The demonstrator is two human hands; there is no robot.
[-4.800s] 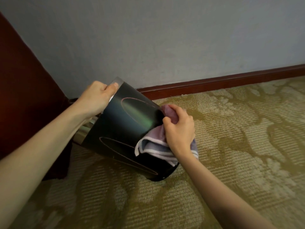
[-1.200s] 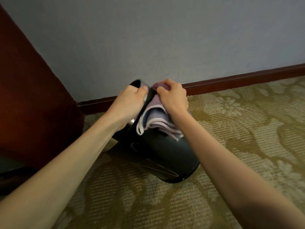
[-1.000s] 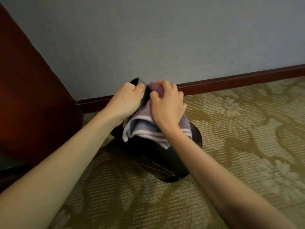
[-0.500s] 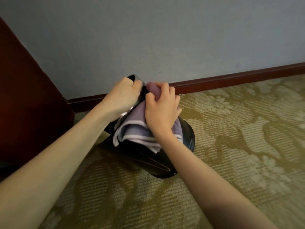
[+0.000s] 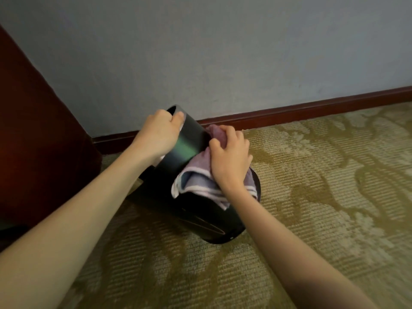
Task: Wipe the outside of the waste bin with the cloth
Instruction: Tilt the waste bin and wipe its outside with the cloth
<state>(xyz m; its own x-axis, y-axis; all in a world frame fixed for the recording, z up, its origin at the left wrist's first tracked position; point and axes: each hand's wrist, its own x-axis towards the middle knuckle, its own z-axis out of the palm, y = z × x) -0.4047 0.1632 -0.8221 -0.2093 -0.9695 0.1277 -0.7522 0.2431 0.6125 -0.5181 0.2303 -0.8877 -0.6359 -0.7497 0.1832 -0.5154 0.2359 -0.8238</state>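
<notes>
A glossy black waste bin [image 5: 189, 143] stands tilted on the carpet, its open mouth leaning up and to the left, its base resting at the lower right. My left hand [image 5: 159, 133] grips the top rim, thumb over the outside edge. My right hand [image 5: 229, 158] clutches a bunched purple cloth with white edging [image 5: 196, 177] and presses it against the bin's right outer wall. The cloth's loose folds hang down over the bin's side below my wrist.
A patterned olive and beige carpet [image 5: 323, 197] covers the floor. A grey-blue wall with a dark red skirting board [image 5: 312, 108] runs just behind the bin. Dark reddish-brown furniture [image 5: 33, 141] stands at the left, close to the bin.
My right hand with the cloth has slid from the top rim down and to the right along the bin's outer wall. My left hand keeps its hold on the rim.
</notes>
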